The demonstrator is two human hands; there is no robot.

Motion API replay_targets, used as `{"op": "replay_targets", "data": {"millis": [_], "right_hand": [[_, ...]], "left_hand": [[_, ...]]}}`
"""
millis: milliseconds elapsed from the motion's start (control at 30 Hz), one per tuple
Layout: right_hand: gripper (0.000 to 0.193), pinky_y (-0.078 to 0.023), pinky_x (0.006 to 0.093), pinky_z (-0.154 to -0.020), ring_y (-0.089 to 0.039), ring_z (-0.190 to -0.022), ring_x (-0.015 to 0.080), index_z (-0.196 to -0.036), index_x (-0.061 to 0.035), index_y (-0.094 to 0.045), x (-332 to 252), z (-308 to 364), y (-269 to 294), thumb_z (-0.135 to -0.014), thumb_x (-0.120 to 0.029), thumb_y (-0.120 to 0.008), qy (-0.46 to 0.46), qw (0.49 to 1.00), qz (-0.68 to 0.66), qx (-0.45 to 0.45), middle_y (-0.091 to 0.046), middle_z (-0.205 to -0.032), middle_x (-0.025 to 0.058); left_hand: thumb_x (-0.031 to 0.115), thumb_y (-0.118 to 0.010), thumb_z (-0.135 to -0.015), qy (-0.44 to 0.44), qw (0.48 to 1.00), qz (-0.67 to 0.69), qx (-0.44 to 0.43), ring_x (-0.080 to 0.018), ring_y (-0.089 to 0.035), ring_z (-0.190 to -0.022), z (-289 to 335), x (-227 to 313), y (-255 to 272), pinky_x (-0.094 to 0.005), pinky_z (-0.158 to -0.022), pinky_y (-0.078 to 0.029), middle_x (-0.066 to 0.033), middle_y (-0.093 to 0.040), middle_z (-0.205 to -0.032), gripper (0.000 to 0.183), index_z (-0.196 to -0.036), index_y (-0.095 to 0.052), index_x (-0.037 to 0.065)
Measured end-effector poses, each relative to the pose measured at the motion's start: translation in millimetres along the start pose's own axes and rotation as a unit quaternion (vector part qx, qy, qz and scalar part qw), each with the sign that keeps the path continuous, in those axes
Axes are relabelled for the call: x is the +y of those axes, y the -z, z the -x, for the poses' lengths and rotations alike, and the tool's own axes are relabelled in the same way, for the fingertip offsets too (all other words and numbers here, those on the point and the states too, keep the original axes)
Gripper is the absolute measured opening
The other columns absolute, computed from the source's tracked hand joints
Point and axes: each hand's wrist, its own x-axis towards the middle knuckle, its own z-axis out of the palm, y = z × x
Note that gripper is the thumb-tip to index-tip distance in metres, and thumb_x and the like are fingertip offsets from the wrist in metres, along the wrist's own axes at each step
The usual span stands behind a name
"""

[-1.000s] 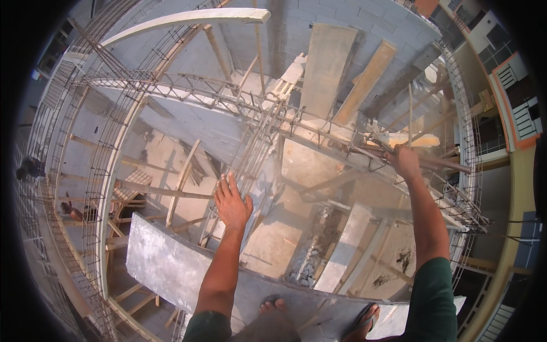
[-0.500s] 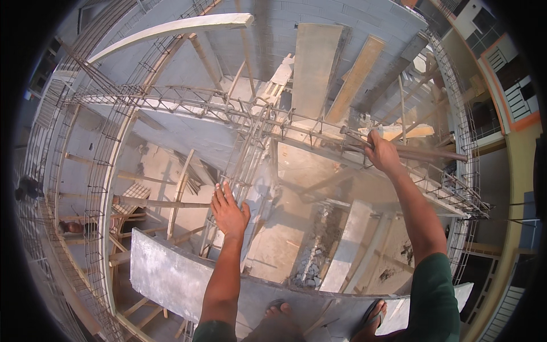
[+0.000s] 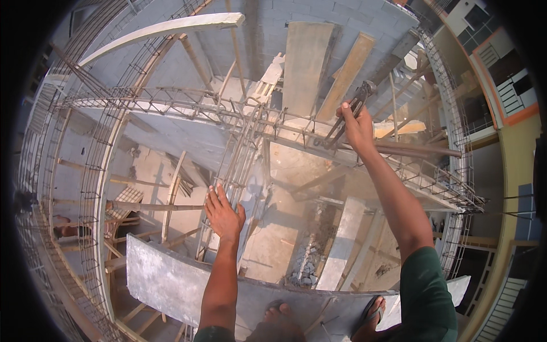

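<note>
My right hand (image 3: pixel 357 128) is closed round a pair of dark metal pincers (image 3: pixel 364 94). Their head points up and away, and the thin handles slant down to the left, above a rebar cage (image 3: pixel 296 130) that crosses the opening. My left hand (image 3: pixel 224 212) is open, palm down with fingers spread, at the near end of another rebar cage (image 3: pixel 242 151) running away from me. Its fingertips seem to rest on the bars, but the contact is hidden under the palm.
My sandalled feet stand on a grey, curved-looking board (image 3: pixel 165 273) over a drop. Below lie a sandy floor (image 3: pixel 273 233), rubble (image 3: pixel 305 265) and planks (image 3: pixel 342 245). Wooden props (image 3: pixel 159 206) and more rebar (image 3: pixel 105 154) stand left. A brown pipe (image 3: pixel 419 149) lies right of the pincers.
My right hand has risen slightly and moved left, turning the pincers from lying low along the cage to head-up. My left hand stays in much the same place on the cage.
</note>
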Motion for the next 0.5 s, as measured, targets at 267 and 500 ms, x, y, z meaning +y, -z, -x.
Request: {"op": "replay_targets", "data": {"millis": [267,500], "right_hand": [[0.044,-0.056,0.0517,-0.087,-0.074,-0.092,0.0404,-0.122,-0.0016,-0.059,26.1,-13.6,-39.3,-0.117,-0.045,-0.057,0.024,0.991,0.105,0.082,-0.075,-0.099,0.0219],[0.048,-0.053,0.0624,-0.092,-0.072,-0.109,0.0568,-0.12,-0.0006,-0.057,70.1,9.0,-63.1,-0.116,-0.048,-0.055,-0.065,0.97,0.232,-0.006,-0.075,-0.111,0.0339]], "left_hand": [[0.033,-0.078,-0.089,0.036,0.998,0.005,-0.046,-0.0442,-0.041,-0.161,-0.4,-0.2,0.6,-0.0593,-0.133,-0.031,-0.0233,-0.039,-0.177,0.103,-0.177,-0.03,0.01],[0.033,-0.08,-0.087,0.016,1.0,0.006,-0.014,-0.046,-0.044,-0.157,-0.6,-3.1,-2.3,-0.0597,-0.131,-0.034,-0.0251,-0.043,-0.173,0.106,-0.177,-0.03,0.008]]}}
